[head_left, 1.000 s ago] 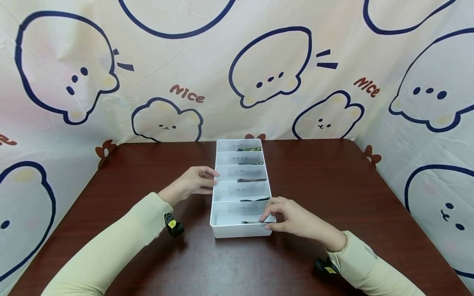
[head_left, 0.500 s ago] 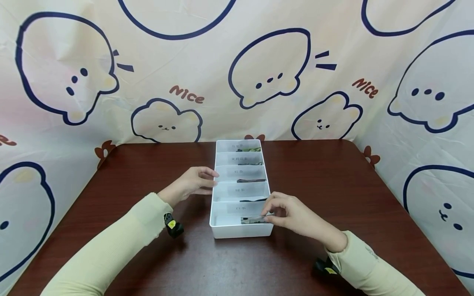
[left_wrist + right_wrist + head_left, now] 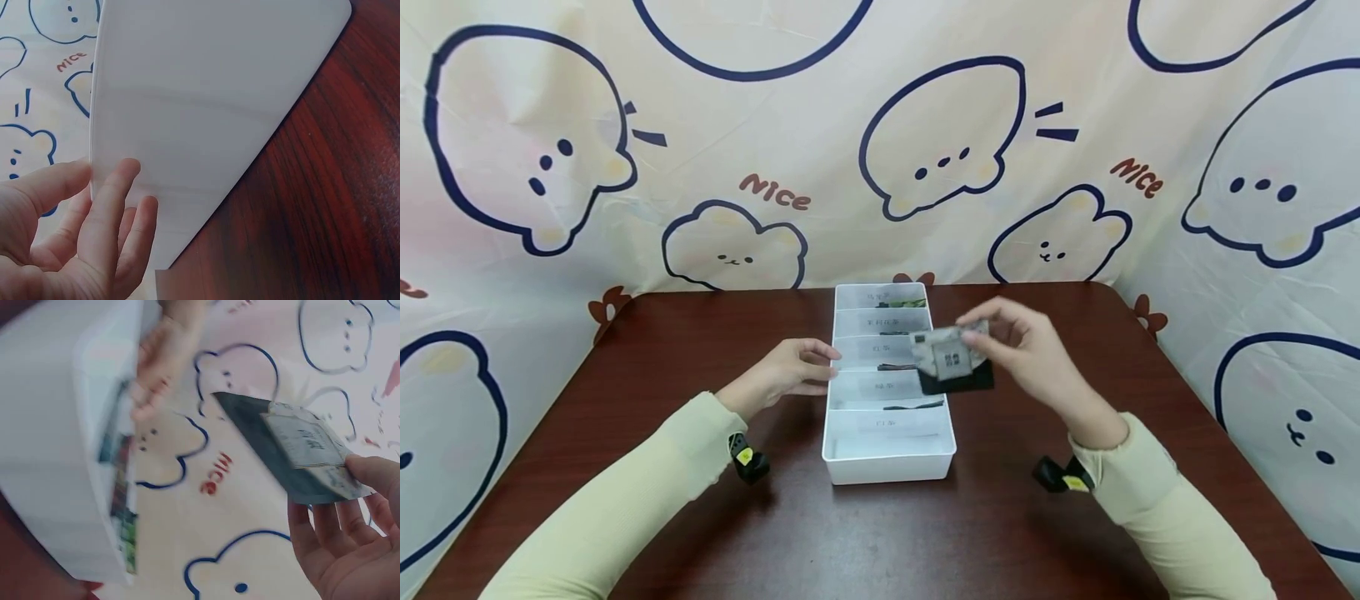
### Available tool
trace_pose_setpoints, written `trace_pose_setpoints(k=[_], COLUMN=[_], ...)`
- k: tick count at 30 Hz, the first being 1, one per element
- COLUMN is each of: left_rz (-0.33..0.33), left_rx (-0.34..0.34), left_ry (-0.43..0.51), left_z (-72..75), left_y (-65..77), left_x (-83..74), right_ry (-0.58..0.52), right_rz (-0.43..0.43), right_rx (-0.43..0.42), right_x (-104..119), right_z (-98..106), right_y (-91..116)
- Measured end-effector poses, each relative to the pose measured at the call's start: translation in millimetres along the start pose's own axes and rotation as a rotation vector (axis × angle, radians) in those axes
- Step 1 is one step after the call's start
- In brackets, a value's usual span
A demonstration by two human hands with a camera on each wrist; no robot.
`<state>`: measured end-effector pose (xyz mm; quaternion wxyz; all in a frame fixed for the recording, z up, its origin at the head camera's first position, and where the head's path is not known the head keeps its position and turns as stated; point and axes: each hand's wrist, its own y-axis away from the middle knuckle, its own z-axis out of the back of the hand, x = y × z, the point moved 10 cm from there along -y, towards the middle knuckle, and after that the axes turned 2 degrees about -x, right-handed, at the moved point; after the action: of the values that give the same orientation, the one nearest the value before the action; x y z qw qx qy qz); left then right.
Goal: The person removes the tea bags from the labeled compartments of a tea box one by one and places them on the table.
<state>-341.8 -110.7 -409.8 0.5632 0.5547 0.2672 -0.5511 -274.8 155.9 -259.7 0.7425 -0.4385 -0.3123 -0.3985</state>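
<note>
A long white divided box [image 3: 889, 472] stands on the dark wooden table, with printed labels in its compartments. My left hand [image 3: 782, 375] holds its left wall. In the left wrist view, some fingers [image 3: 103, 215] lie along the outside of the wall, while others reach the rim, their tips partly hidden. My right hand [image 3: 1033, 354] pinches a flat tea sachet [image 3: 953, 360] by its edge, raised above the box's right side. In the right wrist view, this sachet [image 3: 306, 440] is tilted, dark green with a pale label; the thumb presses its face and the fingers lie behind it.
Thin packets [image 3: 913, 406] stand in the farther compartments, including a green one [image 3: 902, 304] at the far end. The table [image 3: 715, 517] ends against a pale cartoon-print curtain [image 3: 842, 167] behind and at both sides.
My right hand has lifted the sachet out of the nearest compartment and moved it up, away and slightly right, turning its labelled face into view. The left hand stays at the box.
</note>
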Motion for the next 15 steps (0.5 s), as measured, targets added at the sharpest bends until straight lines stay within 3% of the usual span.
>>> trace_pose_setpoints(k=[7,11,15], left_rz=[-0.001,-0.002,-0.005], left_rx=[-0.002,0.003,0.006], left_ry=[-0.007,-0.002,-0.002], left_z=[1.3,1.0,0.8], left_y=[-0.6,-0.5,-0.6], left_x=[1.6,1.5,0.6], right_ry=[-0.107,-0.123,-0.064], right_rz=[-0.022,-0.101,-0.185], right_rx=[-0.102,-0.175,-0.243], right_x=[-8,-29,-57], right_z=[38,54,67], right_y=[-49,-75,-93])
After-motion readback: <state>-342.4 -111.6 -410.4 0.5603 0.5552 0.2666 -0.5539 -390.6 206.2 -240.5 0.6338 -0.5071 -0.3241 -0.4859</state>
